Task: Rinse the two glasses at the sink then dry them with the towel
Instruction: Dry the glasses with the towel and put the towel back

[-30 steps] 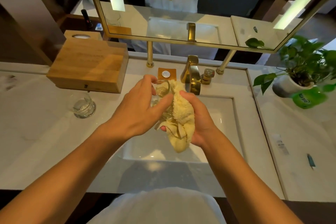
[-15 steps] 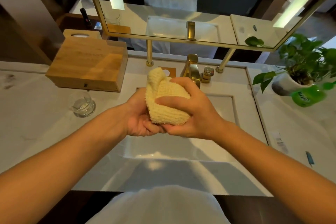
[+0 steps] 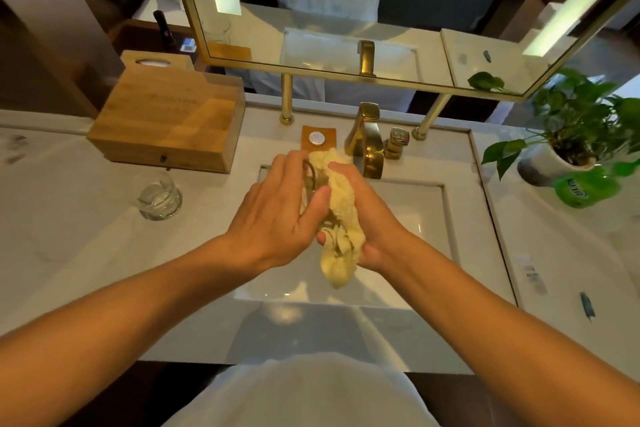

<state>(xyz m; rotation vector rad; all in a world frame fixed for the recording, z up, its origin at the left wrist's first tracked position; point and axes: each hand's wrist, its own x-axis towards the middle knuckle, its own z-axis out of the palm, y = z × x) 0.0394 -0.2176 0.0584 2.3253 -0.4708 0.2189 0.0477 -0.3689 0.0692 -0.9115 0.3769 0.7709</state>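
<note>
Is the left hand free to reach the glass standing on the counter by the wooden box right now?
Probably not yet. The path to the glass on the counter looks clear, but the left hand is closed on the other glass, which the right hand is wiping with the yellow towel.

You are looking at a wooden box (image 3: 166, 121) sitting at upper left of the frame, a gold faucet (image 3: 366, 139) standing at upper centre, and a plant (image 3: 575, 128) in a white pot leaning at upper right. A mirror (image 3: 363, 10) is spanning the top.
</note>
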